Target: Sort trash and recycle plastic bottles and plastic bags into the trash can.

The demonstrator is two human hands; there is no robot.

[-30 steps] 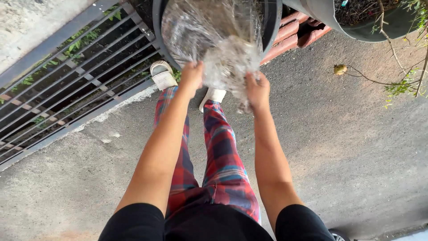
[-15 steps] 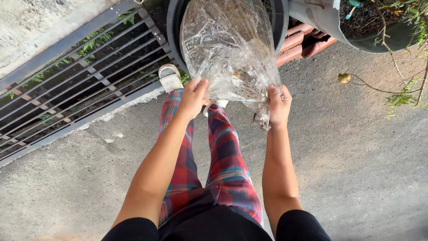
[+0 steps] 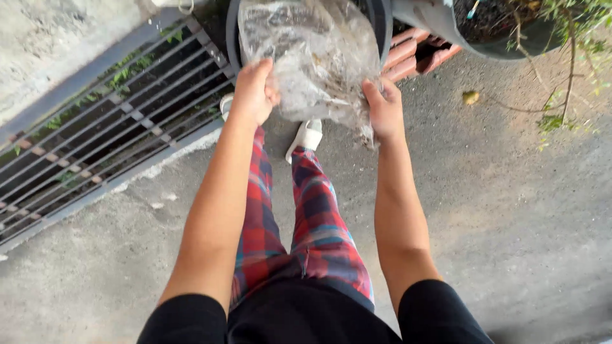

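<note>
Your left hand [image 3: 254, 90] and right hand [image 3: 384, 109] each have fingers clamped on the crumpled clear plastic bag [image 3: 312, 60]. It hangs at twelve o'clock, over the dark round pot [image 3: 382, 25], the drain grate [image 3: 95, 134] at ten o'clock.

Soft, even daylight — no hard shadows on the asphalt [image 3: 510, 210]. Pale glare streaks the crinkled clear plastic bag [image 3: 312, 57]. The drain grate [image 3: 95, 140] falls dark between its bars. Wide-angle bending stretches the edges — plant twigs [image 3: 567, 70] at upper right look slightly smeared.
</note>
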